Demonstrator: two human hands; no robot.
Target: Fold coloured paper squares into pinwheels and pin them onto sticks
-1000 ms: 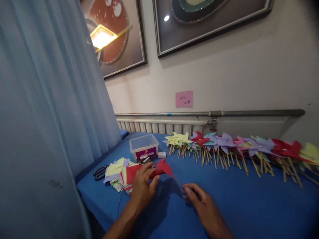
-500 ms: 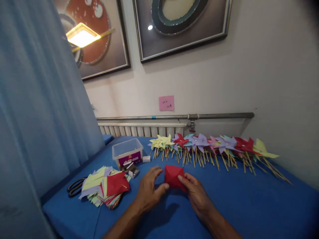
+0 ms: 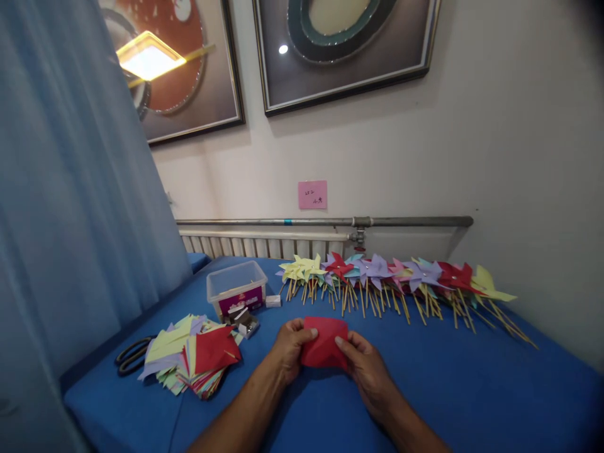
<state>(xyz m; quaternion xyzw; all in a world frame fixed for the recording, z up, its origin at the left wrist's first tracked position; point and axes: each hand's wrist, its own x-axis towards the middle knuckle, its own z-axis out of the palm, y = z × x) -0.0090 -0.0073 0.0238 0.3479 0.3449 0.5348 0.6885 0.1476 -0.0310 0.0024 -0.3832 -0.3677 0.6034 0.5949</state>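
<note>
Both of my hands hold one red paper square just above the blue table. My left hand pinches its left edge and my right hand pinches its right side. To the left lies a pile of cut coloured paper squares with a red one on top. Behind my hands a long row of finished paper pinwheels on wooden sticks lies along the table's far edge.
A clear plastic box stands behind the paper pile, with small metal bits and a little white box beside it. Black scissors lie at the far left by a blue curtain. A pipe and radiator run along the wall.
My left hand lifted a red square off the pile and carried it right; my right hand joined it. Now both hands grip the sheet in front of me.
</note>
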